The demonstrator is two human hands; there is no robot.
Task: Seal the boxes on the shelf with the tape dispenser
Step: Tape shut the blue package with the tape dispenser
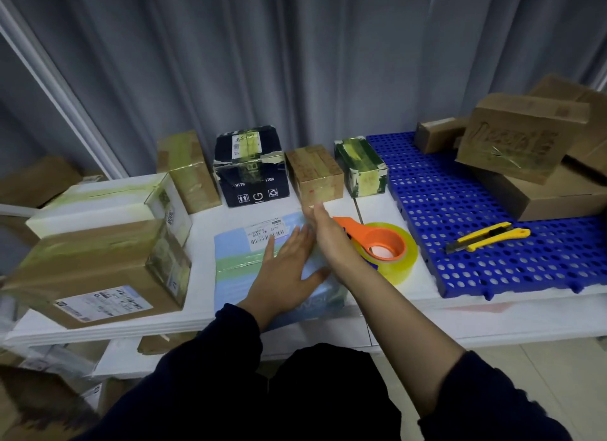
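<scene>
Fingers [296, 240] of the left hand [285, 270] lie straight and slightly spread, pressed flat on the top of a light-blue box [235, 276]. The right hand [328, 240] stands edge-on beside it with its fingers also straight and holding nothing. It is blurred, so whether it touches the box cannot be told. This box is a low, flat carton near the front edge of the white shelf [200, 293]. A glossy greenish band of tape crosses its lid, and a white label [262, 232] carries a barcode and small print too soft to read. The tape dispenser [391, 250] lies on the shelf just right of the right wrist, held by neither hand. It has a smooth orange plastic handle with a pointed guard, set in a thick roll of translucent yellowish tape. Behind the hands a row of small boxes stands against a pleated grey curtain [295, 63]. They are a tall brown carton [189, 171], a scuffed black box [253, 174] printed "WITH" and "SIGN" above arrow and recycling symbols, a small brown cube [315, 174] and a green-and-white box [361, 168], all strapped with yellowed tape. At the left a white box [108, 204] sits behind a taped brown carton [98, 273] bearing a shipping label. At the right a blue perforated plastic mat [460, 184] holds two yellow utility knives [486, 240] and a stack of plain cardboard boxes [522, 138].
</scene>
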